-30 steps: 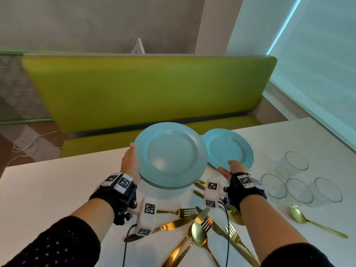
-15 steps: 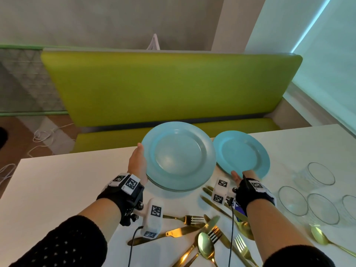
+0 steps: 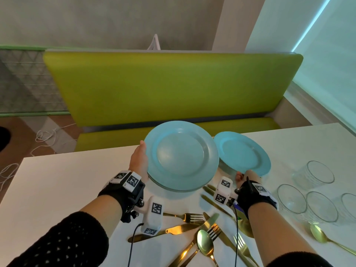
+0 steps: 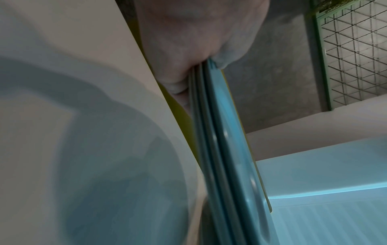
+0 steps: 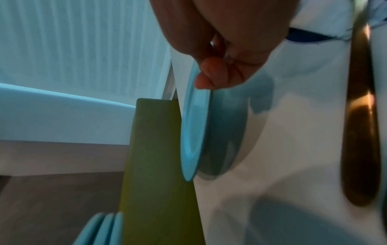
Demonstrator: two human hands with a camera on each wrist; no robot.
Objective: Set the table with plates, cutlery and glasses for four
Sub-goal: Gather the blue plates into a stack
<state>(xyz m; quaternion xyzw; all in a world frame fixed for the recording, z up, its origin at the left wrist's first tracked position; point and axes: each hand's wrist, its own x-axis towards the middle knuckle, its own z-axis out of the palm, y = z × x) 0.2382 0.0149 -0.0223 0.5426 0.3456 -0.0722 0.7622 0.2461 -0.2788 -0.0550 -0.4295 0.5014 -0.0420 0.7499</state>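
Note:
My left hand (image 3: 139,163) grips a stack of three light-blue plates (image 3: 181,157) by its left rim and holds it level above the white table (image 3: 57,189). The left wrist view shows the left hand (image 4: 199,41) clamped on the stacked plate rims (image 4: 211,132). My right hand (image 3: 245,175) pinches the near rim of a single blue plate (image 3: 242,153), which hangs tilted just over the table near its far edge. In the right wrist view the right hand (image 5: 226,49) holds this single plate (image 5: 193,124) above its shadow.
Gold forks, knives and spoons (image 3: 192,228) lie scattered on the table under my wrists. Several clear glasses (image 3: 313,172) stand at the right, with a gold spoon (image 3: 317,235) near them. A green bench (image 3: 169,83) runs behind the table's far edge.
My head has turned, so the scene sits further right in view. Both hands keep their hold on the plates, and the single plate has drawn slightly away from the stack.

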